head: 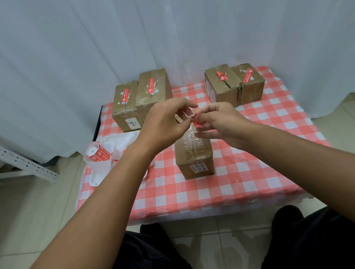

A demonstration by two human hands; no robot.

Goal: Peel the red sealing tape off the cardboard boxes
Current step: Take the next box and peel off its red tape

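Red tape [197, 124] pinched between both hands above box [194, 154].

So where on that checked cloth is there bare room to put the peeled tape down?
Bare cloth lies along the near edge in front of the middle box, and on the right between that box and the table's right edge. The left is crowded: the white tray and tape roll.

We see a low counter [260, 159] covered in a red-and-white checked cloth [230, 185], standing on a pale tiled floor [28, 211]. On it sit a near cardboard box [194, 156] at the middle, two boxes [141, 99] touching at the far left, two more [234, 84] touching at the far right, and a white tray [98, 175] at the left edge.
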